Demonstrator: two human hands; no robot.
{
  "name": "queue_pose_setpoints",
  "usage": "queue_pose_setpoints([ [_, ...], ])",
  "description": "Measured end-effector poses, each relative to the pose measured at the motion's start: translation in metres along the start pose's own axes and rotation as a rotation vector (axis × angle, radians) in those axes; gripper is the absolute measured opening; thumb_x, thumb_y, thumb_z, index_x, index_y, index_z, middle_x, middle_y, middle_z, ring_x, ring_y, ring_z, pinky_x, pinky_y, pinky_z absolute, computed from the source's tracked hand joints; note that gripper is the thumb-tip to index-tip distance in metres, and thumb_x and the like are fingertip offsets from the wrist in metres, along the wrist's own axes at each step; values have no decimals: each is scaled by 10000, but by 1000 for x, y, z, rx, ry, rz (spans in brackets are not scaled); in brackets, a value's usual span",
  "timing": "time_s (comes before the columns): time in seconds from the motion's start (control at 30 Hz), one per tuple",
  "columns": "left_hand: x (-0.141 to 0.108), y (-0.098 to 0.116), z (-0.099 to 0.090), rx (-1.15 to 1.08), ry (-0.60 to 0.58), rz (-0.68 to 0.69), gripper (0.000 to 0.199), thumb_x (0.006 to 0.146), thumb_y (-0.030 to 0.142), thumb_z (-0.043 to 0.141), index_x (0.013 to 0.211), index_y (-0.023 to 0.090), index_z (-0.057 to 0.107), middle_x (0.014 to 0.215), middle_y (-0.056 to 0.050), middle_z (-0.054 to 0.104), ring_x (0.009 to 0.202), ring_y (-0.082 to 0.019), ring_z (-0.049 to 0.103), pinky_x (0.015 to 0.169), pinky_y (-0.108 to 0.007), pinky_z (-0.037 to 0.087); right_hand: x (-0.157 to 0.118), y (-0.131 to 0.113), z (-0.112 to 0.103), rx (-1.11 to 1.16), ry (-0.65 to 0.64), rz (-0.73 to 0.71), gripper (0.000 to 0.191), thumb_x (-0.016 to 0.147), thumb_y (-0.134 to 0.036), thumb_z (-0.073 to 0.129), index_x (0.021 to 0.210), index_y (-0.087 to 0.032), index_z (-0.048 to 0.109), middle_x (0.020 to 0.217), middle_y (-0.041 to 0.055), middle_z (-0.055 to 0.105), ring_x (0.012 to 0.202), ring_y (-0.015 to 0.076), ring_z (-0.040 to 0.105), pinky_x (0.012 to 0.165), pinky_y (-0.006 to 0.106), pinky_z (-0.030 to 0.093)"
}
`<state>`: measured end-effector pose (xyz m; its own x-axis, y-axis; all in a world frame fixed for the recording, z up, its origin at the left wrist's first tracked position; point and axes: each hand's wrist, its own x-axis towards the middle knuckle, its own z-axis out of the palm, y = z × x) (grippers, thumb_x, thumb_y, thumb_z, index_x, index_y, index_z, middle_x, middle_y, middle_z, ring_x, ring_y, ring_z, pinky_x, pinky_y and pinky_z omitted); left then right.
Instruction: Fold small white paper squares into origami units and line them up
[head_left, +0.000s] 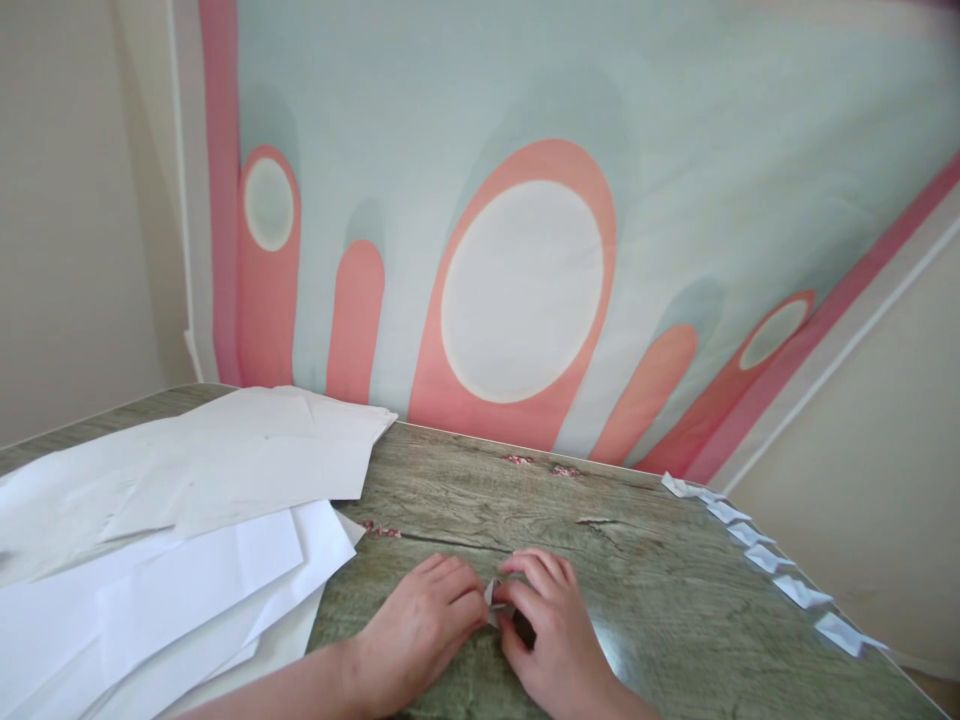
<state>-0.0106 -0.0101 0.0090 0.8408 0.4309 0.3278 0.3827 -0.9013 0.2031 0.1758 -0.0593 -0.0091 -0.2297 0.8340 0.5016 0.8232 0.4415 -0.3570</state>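
Between my two hands, low over the front middle of the table, is a small piece of folded white paper (493, 604), mostly covered by fingers. My left hand (425, 630) is closed on its left side, the back of the hand facing up. From the right, my right hand (551, 640) pinches the same piece with thumb and forefinger, its other fingers curled above. Only a pointed fold and a short flap of the paper show. Whether its underside rests on the table cannot be made out.
Overlapping white paper sheets (225, 460) cover the table's left side, with more loose sheets (202, 590) nearer me. Several small folded paper pieces (766, 558) line the right edge. The wood-patterned table (450, 480) meets a pastel-green and coral wall hanging (360, 130) behind.
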Motion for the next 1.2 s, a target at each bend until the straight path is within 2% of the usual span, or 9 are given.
queue_pose_setpoints([
  [0.13,0,-1,1,-22,19,-32,129,912,162,448,830,192,544,853,-18,592,812,-172,526,764,-296,397,4,-5,-2,-61,-67,4,269,679,7,564,813,-223,603,845,22,611,842,218,522,797,393,349],
  [0.27,0,-1,2,-52,29,-44,125,914,164,449,833,195,539,856,-13,593,815,-170,528,771,-297,394,5,-5,-6,-129,-149,66,234,664,-4,617,751,-221,618,788,17,612,812,215,526,787,383,337],
  [0.43,1,-2,5,-60,40,-62,126,906,162,456,818,190,541,841,-18,585,803,-173,527,764,-302,398,1,-4,-12,-172,-237,167,185,664,-99,709,750,-256,662,799,-6,618,827,208,522,751,350,323],
  [0.53,0,-3,7,-70,52,-60,118,901,163,467,814,188,543,835,-18,583,803,-173,527,759,-297,401,0,-4,-15,-169,-240,193,131,712,-160,713,747,-280,673,794,-31,618,835,186,517,754,328,311],
  [0.67,-1,-4,9,-97,70,-62,115,898,151,471,814,191,538,825,-9,588,788,-164,534,775,-294,400,1,-4,-13,-153,-227,143,102,763,-194,689,782,-295,682,828,-33,615,872,178,504,767,312,304],
  [0.87,-1,-4,11,-173,104,-105,118,891,135,471,812,197,533,822,-4,594,777,-155,540,762,-270,407,2,-3,-10,-124,-245,142,61,793,-191,656,775,-248,671,823,-16,604,858,168,501,739,289,318],
  [1.03,0,-4,7,-219,54,-56,85,889,168,489,833,202,543,849,-10,600,800,-156,538,756,-257,409,1,-2,-13,-82,-317,181,75,765,-187,667,720,-246,669,776,-20,597,836,165,507,725,283,321],
  [1.2,-1,-3,4,-231,13,-27,51,884,202,512,851,204,551,864,-10,609,820,-161,543,757,-256,408,0,2,-13,-63,-331,212,70,744,-193,684,712,-255,677,810,-26,607,849,164,513,734,282,321],
])
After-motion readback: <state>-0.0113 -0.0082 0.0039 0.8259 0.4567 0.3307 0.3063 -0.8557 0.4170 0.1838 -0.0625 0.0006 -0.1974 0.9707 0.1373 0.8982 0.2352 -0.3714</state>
